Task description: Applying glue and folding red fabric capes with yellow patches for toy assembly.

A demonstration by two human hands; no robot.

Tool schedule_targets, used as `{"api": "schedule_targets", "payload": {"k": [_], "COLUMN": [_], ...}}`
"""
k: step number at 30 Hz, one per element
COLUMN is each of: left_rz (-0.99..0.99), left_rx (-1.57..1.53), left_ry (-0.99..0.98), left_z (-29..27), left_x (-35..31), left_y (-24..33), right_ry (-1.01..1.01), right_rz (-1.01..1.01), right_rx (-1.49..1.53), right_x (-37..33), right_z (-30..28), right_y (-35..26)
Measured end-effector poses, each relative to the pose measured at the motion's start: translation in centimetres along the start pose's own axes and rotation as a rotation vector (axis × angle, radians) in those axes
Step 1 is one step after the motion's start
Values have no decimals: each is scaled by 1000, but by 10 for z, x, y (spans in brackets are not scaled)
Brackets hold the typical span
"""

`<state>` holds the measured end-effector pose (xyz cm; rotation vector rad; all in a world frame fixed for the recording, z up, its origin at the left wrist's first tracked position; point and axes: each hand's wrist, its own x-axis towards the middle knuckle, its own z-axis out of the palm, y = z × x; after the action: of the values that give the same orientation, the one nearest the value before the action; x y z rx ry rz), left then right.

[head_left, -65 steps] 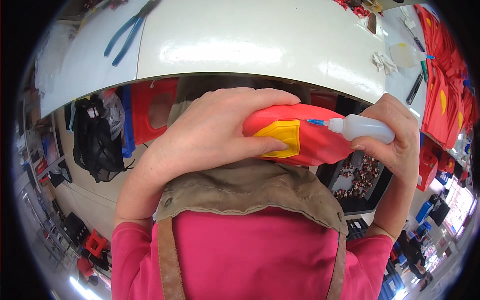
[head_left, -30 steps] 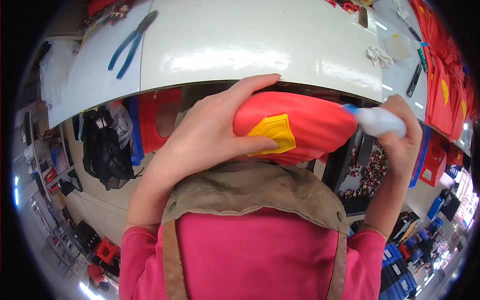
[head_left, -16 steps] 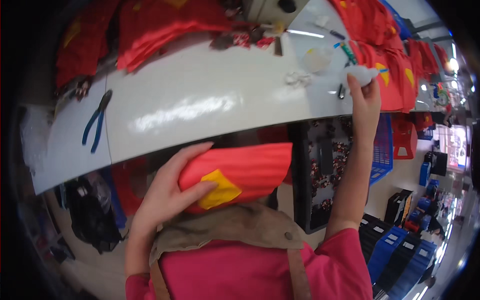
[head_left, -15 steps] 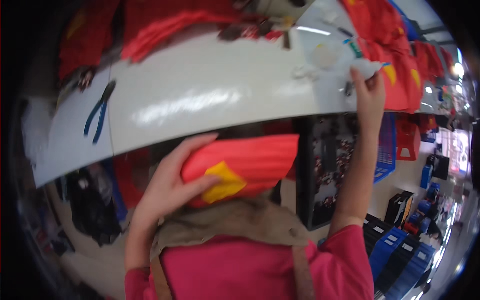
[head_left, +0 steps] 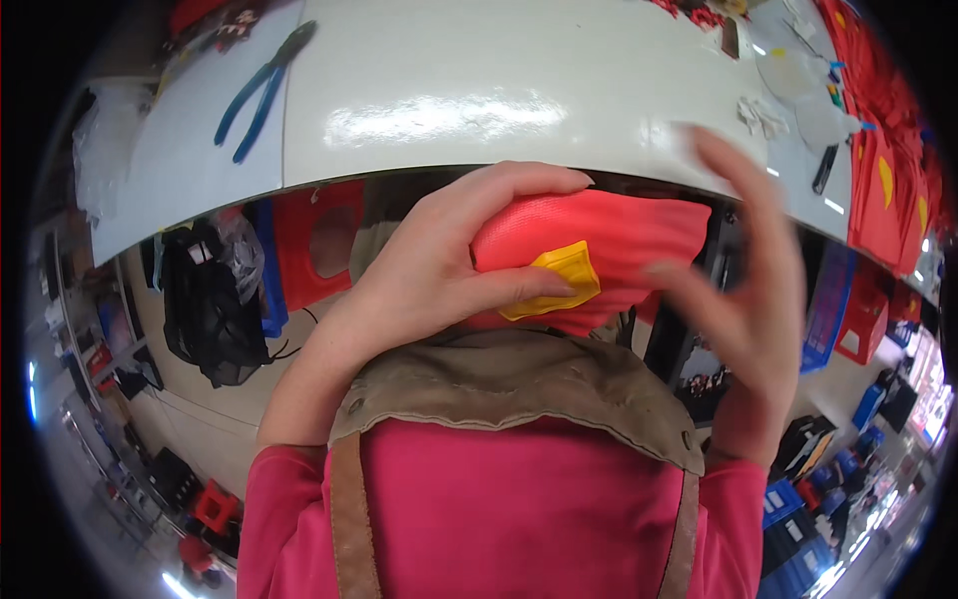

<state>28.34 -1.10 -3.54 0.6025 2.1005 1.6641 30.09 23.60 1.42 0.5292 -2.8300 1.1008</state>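
Observation:
My left hand (head_left: pixel 429 255) is closed round the left end of a curved, soft red piece (head_left: pixel 639 232) with a fine textured surface. Its thumb presses on a yellow patch (head_left: pixel 582 268) lying on that red surface. Held in front of my apron (head_left: pixel 529 384), the piece is just below the table's near edge. My right hand (head_left: pixel 753 299) is blurred by motion, its thumb and fingers apart around the right end of the red piece. I see nothing in that hand; whether its thumb touches the piece I cannot tell.
Blue-handled pliers (head_left: pixel 264 88) lie on the left of the white table (head_left: pixel 429 60). To the right are a white squeeze bottle (head_left: pixel 824 122), crumpled white scraps (head_left: pixel 760 118) and a heap of red pieces (head_left: pixel 883 150). A black bag (head_left: pixel 210 309) hangs below the table at left.
My right hand has let go of the white bottle on the table and come back left to the red piece. The view has shifted; my left hand still holds the piece.

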Motion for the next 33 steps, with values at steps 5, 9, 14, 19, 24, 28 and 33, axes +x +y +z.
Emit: {"api": "schedule_targets", "payload": {"k": [5, 9, 14, 19, 24, 28, 33], "left_rz": [93, -127, -356, -452, -417, -220, -113], "left_rx": [148, 107, 114, 59, 116, 186, -87], "left_ry": [39, 208, 309, 307, 416, 161, 303], "left_z": [3, 9, 9, 7, 12, 11, 29], "left_x": [3, -10, -24, -33, -44, -39, -33], "left_y": [4, 12, 15, 14, 12, 0, -5], "right_ry": [-356, -448, -415, -422, -403, -396, -362], "right_rz": [-20, 132, 215, 183, 301, 328, 365], "right_rx": [105, 175, 332, 326, 315, 374, 378], "right_x": [24, 30, 22, 21, 16, 12, 13], "right_z": [18, 18, 24, 25, 24, 23, 22], "right_y": [6, -2, 1, -1, -4, -9, -13]}}
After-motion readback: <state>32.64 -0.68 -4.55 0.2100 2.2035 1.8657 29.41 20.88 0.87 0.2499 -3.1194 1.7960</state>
